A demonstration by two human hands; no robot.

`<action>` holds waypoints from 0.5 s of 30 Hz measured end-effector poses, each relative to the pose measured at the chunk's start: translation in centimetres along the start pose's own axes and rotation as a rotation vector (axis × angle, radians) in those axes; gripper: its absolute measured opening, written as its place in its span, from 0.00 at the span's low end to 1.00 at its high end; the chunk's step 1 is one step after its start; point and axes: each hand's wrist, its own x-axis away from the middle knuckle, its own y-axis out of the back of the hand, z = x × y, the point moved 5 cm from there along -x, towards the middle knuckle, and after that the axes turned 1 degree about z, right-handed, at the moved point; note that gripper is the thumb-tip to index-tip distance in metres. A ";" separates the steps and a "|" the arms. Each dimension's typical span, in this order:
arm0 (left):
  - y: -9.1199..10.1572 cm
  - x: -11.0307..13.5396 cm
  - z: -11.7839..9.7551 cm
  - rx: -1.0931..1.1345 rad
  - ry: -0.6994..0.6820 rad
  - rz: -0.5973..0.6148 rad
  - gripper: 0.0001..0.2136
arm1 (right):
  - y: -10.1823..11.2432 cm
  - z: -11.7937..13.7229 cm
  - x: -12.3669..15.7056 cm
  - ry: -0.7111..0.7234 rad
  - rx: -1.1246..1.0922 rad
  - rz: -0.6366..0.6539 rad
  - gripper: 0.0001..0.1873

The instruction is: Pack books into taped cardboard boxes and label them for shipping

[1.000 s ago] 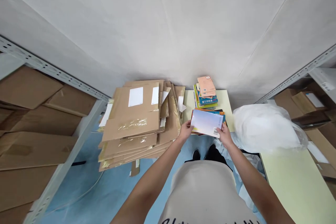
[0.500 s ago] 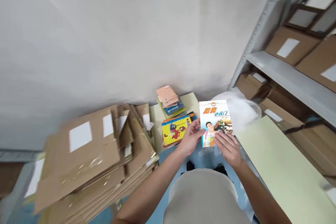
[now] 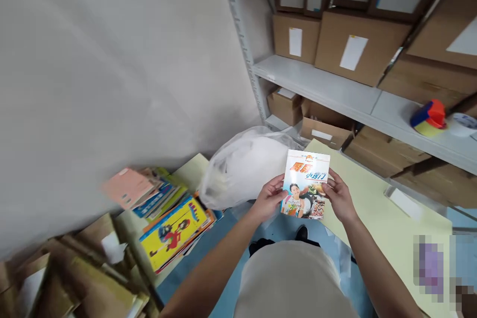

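Observation:
A thin paperback book (image 3: 306,171) with a white cover, orange and blue lettering and food pictures is held upright in front of me. My left hand (image 3: 269,198) grips its left edge, thumb on the cover. On the opposite edge, my right hand (image 3: 338,195) pinches it the same way. The fingers behind the book are hidden. To the left, a yellow illustrated book (image 3: 175,233) tops one pile, beside a stack with a pink booklet (image 3: 130,188) on top.
A big translucent plastic bag (image 3: 242,169) bulges beside a pale yellow table (image 3: 372,203). Shelving (image 3: 320,82) on the right holds cardboard boxes (image 3: 361,49) and a red-and-blue tape dispenser (image 3: 428,118). Flattened cardboard (image 3: 93,278) lies at lower left. A pixelated patch covers the lower right corner.
My view and body have turned right, bringing more shelves and table into sight. The book has come along, and my right hand has shifted from its lower front to its right edge.

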 end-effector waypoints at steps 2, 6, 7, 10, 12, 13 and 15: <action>-2.1 -2.0 1.2 -0.044 0.038 0.046 0.31 | 2.7 0.5 0.1 -0.048 -0.034 -0.041 0.38; -5.3 -5.4 3.3 -0.139 0.111 0.087 0.31 | 7.0 0.6 0.6 -0.052 -0.024 -0.143 0.34; -5.8 -6.2 3.7 -0.165 0.124 0.091 0.31 | 7.8 0.5 0.7 -0.044 -0.021 -0.166 0.34; -6.9 -8.1 4.8 -0.209 0.140 0.111 0.32 | 9.5 -0.2 0.7 -0.016 -0.026 -0.243 0.32; -7.0 -9.0 5.5 -0.208 0.172 0.135 0.32 | 10.1 -0.6 0.6 0.005 -0.037 -0.298 0.30; -7.0 -9.4 5.8 -0.209 0.202 0.150 0.32 | 10.4 -0.7 0.5 0.015 -0.042 -0.329 0.29; -6.5 -9.8 6.5 -0.228 0.272 0.175 0.30 | 10.6 -0.9 0.3 0.037 -0.056 -0.401 0.28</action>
